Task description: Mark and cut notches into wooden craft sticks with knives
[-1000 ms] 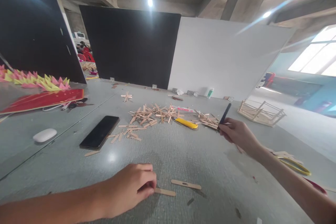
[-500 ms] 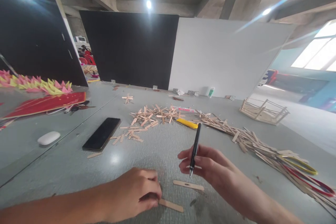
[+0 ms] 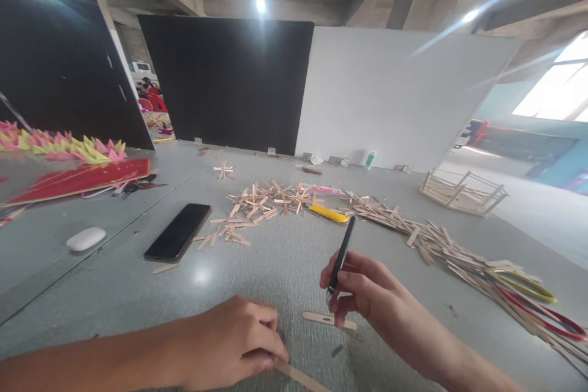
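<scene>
My left hand (image 3: 250, 340) rests low over the table with its fingers closed on the end of a wooden craft stick (image 3: 301, 375), which points toward the lower right. Between the thumb and fingers of my right hand (image 3: 362, 291) is a black pen (image 3: 342, 255), its tip slanting down to the left. Just under the right fingers lies a second craft stick (image 3: 316, 317) with a dark mark near its middle; the fingers cover part of it. Whether they touch it I cannot tell.
Beyond my hands lie a heap of short stick pieces (image 3: 255, 202), a yellow cutter (image 3: 328, 214) and a phone (image 3: 179, 231). A white case (image 3: 86, 239) is at left. Long sticks (image 3: 432, 245) and scissors (image 3: 523, 286) spread along the right, near a small stick frame (image 3: 463, 193).
The stick in my left hand has shifted down and right. My right hand's fingers have dropped over the marked stick, and the pen leans more.
</scene>
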The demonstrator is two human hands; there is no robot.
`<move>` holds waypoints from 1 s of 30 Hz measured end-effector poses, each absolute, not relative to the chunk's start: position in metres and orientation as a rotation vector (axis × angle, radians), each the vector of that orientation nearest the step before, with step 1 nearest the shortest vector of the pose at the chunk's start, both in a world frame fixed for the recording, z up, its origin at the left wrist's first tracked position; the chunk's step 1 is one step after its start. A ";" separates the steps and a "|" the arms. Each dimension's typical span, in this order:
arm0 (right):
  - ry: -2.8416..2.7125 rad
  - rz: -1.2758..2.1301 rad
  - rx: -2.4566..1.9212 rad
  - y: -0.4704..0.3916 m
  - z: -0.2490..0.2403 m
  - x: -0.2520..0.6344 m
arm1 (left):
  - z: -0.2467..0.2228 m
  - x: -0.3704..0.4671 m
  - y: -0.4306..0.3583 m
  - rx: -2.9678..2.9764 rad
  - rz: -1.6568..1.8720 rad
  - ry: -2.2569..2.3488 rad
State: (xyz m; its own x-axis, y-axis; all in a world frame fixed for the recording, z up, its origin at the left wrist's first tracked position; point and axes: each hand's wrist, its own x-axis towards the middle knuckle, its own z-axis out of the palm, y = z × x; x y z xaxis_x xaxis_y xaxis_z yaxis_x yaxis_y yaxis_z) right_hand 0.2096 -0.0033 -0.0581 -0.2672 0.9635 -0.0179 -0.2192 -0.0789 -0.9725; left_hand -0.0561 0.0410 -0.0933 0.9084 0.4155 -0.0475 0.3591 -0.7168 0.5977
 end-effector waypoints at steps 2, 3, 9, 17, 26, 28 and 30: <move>-1.166 1.537 -0.930 -0.004 -0.057 0.209 | -0.095 -0.055 0.040 2.444 0.105 0.564; -1.142 1.537 -0.932 -0.004 -0.057 0.208 | -0.096 -0.055 0.040 2.447 0.102 0.564; -0.955 1.654 -0.884 -0.008 -0.056 0.206 | -0.098 -0.056 0.040 2.466 0.120 0.465; -0.883 1.759 -0.806 -0.015 -0.048 0.205 | -0.093 -0.053 0.035 2.562 0.070 0.348; -0.840 1.701 -0.943 -0.025 -0.047 0.198 | -0.100 -0.052 0.038 2.551 0.238 0.299; -0.852 1.682 -0.949 -0.027 -0.045 0.195 | -0.101 -0.052 0.038 2.549 0.223 0.311; -0.874 1.638 -0.981 -0.029 -0.043 0.193 | -0.101 -0.052 0.037 2.546 0.217 0.314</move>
State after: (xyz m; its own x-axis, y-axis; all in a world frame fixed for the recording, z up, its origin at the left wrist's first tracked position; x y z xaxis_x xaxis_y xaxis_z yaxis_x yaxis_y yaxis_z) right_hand 0.1930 -0.0286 -0.0430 -0.1761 0.9661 -0.1890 -0.3805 -0.2438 -0.8921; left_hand -0.0518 0.0373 -0.1008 0.9595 0.2675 0.0879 0.1770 -0.8159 0.5504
